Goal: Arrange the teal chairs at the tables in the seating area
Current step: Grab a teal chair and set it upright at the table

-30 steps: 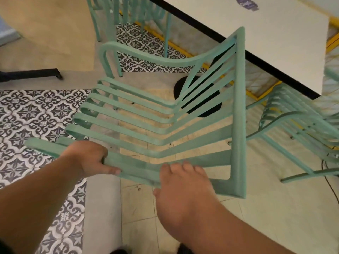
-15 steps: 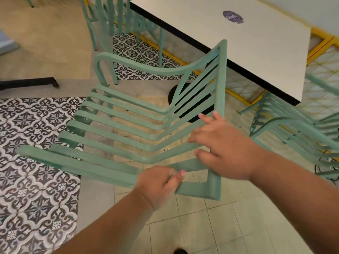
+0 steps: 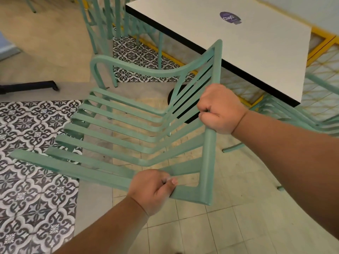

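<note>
1. The right hand had its fingers curled tight round the top rail of the teal chair, about midway along the rail.
2. The left hand gripped the chair's near arm bar, close to the corner where it met the back, thumb on top.
3. The chair sat between the person and the desk, its slatted back towards the desk's black edge and its seat pointing left. I could not tell whether its legs touched the floor.
4. The desk's round black base showed through the back slats.
5. A second chair stood partly under the desk's near corner, just right of the held one.
6. More chairs crowded the desk's far left side.
7. Patterned tiles covered the floor on the left, and a black bar lay beyond them.
</note>
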### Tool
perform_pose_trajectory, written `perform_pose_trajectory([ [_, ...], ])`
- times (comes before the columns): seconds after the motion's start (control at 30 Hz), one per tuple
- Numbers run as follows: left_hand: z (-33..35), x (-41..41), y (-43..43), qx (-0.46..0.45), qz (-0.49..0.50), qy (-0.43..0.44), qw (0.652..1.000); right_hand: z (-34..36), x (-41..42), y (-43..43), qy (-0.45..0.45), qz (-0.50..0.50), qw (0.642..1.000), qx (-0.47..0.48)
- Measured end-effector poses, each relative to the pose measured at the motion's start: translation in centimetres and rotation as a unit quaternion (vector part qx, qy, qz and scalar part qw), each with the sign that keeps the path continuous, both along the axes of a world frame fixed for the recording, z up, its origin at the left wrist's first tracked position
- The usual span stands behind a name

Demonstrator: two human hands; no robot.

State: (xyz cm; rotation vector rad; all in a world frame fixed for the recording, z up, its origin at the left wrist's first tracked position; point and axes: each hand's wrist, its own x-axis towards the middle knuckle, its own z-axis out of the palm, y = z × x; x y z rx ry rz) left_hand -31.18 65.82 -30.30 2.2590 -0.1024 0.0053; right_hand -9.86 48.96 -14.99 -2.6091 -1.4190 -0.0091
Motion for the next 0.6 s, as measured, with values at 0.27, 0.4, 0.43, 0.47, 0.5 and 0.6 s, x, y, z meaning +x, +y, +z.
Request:
perform_pose_trajectory([
  [0.27,0.0,-0.4,0.1,0.002,0.002,-0.009,1.0,-0.7,-0.4,-0.3,-0.041,0.021,0.997,0.062],
  [0.4,0.2,-0.4,0.2,-0.005,-0.008,-0.005,1.0,-0.7,-0.7,-0.4,-0.049,0.009,0.997,0.054],
  [0.43,0.2,-0.4,0.2,-0.002,-0.013,-0.005,1.0,-0.7,-0.8,-0.4,-0.05,0.006,0.998,0.049],
  [0.47,0.3,-0.5,0.3,0.003,-0.018,-0.004,1.0,-0.6,-1.0,-0.5,-0.053,0.001,0.998,0.045],
  [0.5,0.2,-0.5,0.4,0.009,-0.025,-0.003,1.0,-0.6,-1.3,-0.6,-0.056,-0.004,0.998,0.042],
  [0.6,0.3,-0.7,1.0,0.031,-0.046,0.009,0.998,-0.6,-2.4,-1.2,-0.061,-0.02,0.997,0.031],
])
